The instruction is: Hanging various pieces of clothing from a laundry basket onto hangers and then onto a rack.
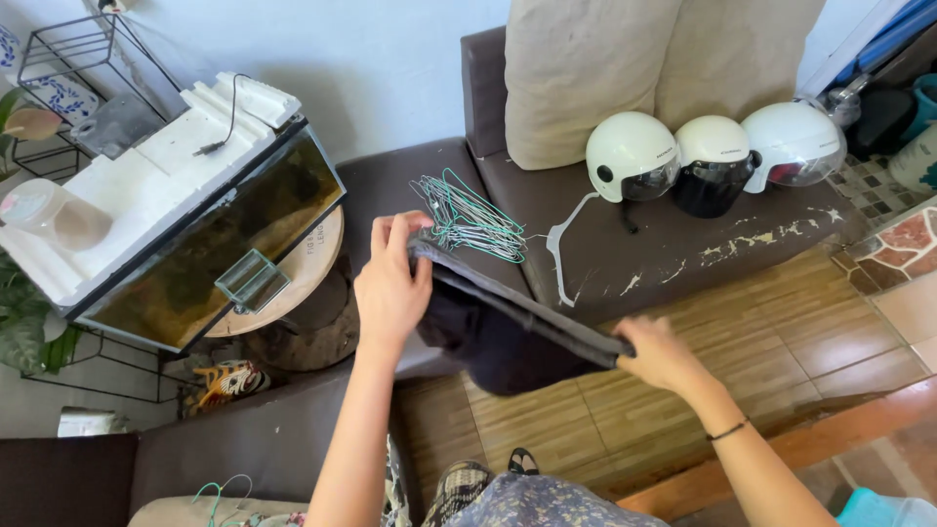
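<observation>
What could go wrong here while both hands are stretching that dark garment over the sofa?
1. The dark garment hangs close to the pile of green wire hangers; its edge near the left hand could snag them and drag them off the sofa.
2. The right hand grips only the far end, so the sagging middle might slip to the wooden floor.
3. A wide swing might nudge the three white helmets.

wall [390,49]: pale blue | floor [781,332]: wood planks | sofa [683,244]: dark brown, worn | cushions [586,68]: beige
</observation>
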